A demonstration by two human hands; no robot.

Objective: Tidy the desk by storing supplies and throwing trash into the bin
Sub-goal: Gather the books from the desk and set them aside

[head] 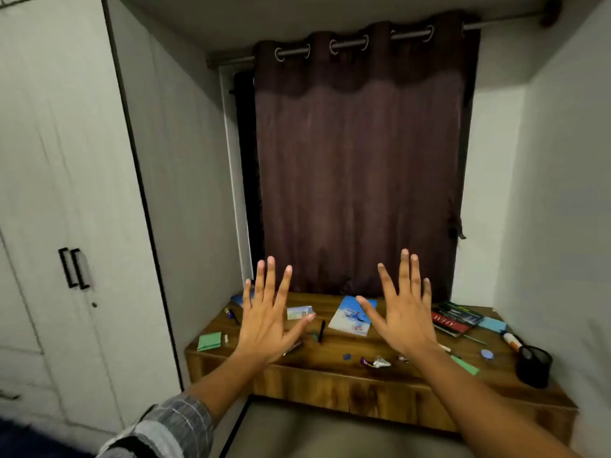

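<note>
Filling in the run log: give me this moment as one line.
phase: start | left hand: open, raised, empty | right hand: open, raised, empty | desk: cluttered | crumpled wrapper: front edge | mesh cup: right end

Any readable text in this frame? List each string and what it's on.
"WHY": white letters on the red cover of the top book at the desk's right, seen upside down.
The same book's smaller print: too blurred to read.
Blue picture booklet, small card, wrapper, glue stick: no legible text.
</note>
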